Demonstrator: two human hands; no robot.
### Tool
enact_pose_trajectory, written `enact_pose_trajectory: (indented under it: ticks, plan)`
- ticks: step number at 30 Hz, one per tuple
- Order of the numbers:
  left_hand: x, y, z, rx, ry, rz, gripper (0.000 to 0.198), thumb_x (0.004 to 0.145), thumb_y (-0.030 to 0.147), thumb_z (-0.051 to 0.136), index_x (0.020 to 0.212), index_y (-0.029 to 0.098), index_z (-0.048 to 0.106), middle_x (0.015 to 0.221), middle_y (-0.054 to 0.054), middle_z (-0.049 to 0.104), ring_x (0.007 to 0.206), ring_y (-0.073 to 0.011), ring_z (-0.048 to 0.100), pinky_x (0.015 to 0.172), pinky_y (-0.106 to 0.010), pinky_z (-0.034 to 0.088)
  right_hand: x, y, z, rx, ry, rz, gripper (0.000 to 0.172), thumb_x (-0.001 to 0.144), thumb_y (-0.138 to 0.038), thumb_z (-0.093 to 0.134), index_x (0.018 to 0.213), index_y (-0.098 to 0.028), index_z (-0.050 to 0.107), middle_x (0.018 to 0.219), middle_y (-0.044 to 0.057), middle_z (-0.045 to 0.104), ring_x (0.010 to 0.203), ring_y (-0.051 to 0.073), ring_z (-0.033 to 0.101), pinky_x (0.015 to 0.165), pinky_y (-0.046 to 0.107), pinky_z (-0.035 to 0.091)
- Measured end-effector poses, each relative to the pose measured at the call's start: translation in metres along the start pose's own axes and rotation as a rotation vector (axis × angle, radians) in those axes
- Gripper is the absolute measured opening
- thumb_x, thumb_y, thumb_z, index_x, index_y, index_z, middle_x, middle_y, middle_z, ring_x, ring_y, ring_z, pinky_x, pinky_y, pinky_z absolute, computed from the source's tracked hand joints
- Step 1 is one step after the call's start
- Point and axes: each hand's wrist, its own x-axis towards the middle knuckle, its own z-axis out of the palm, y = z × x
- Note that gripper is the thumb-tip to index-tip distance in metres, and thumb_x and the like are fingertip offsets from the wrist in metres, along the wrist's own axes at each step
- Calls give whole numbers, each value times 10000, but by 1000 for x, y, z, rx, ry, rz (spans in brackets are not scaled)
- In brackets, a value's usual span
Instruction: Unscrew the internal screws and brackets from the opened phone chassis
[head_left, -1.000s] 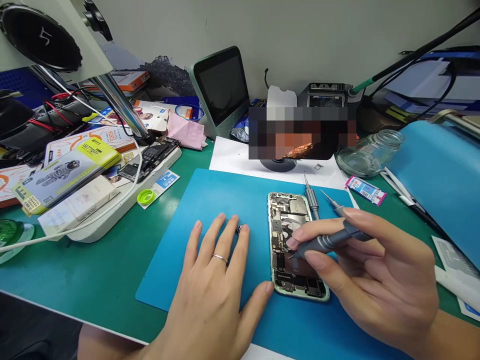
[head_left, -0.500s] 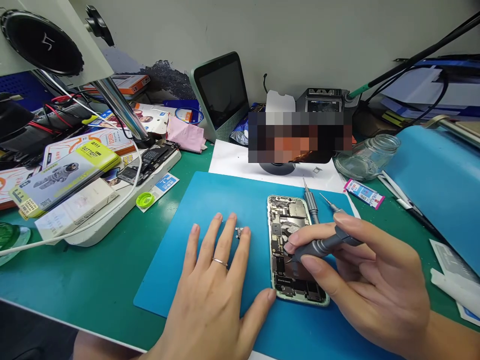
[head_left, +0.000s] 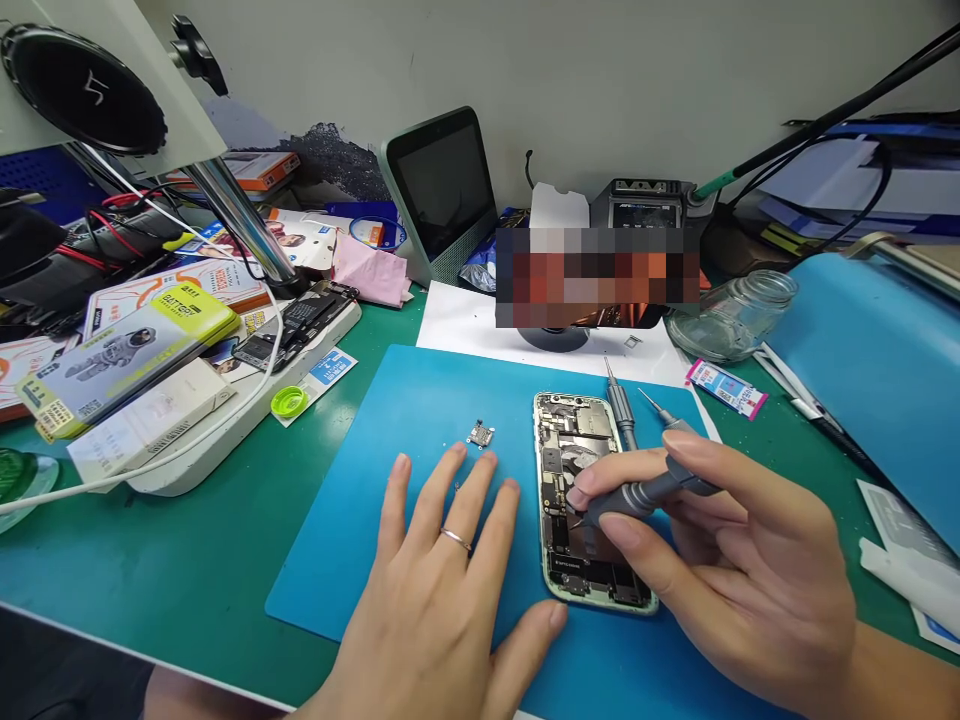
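Roughly between both hands (head_left: 439,590) (head_left: 742,560), open phone (head_left: 570,545)

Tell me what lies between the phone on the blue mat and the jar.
In the head view, a screwdriver close beside the phone, a second screwdriver, then some white paper towards the jar.

prob a phone repair workshop tbh: opened phone (head_left: 557,485) on a blue mat (head_left: 352,520), sm screwdrivers (head_left: 621,405) lying beside it, batt box (head_left: 131,355) w/ other boxes

Three screwdrivers (head_left: 637,497), one green-framed phone (head_left: 589,550), one glass jar (head_left: 712,330)
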Motion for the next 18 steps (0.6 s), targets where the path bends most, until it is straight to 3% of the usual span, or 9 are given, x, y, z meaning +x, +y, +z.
enact_pose_trajectory:
  ticks: [10, 13, 18]
  plan:
    - [-1, 3, 2, -28, 52, 36, 474, 1033, 429, 581, 1412, 147, 622, 1470, -107, 634, 1416, -316, 518, 1320, -503, 5, -2, -1, -1, 12, -29, -4, 820, 891, 76, 603, 1568, -354, 432, 1116, 23, 740, 1022, 150, 766, 924, 252, 657]
    - [2, 8, 4, -114, 166, 29, 419, 1039, 431, 583, 1293, 122, 705, 1357, -109, 712, 1294, -291, 625, 1320, -461, 136, -3, 0, 0, 15, -19, -3, 828, 890, 85, 596, 1571, -353, 423, 1116, 22, 735, 1031, 142, 764, 929, 237, 652]
    - [5, 12, 5, -137, 292, 167, 345, 1060, 347, 542, 1153, 85, 747, 1176, -96, 792, 1076, -241, 732, 1171, -376, 427, -3, 0, 1, 16, -7, 14, 813, 905, 71, 582, 1571, -362, 412, 1127, 23, 724, 1019, 133, 762, 882, 219, 665]
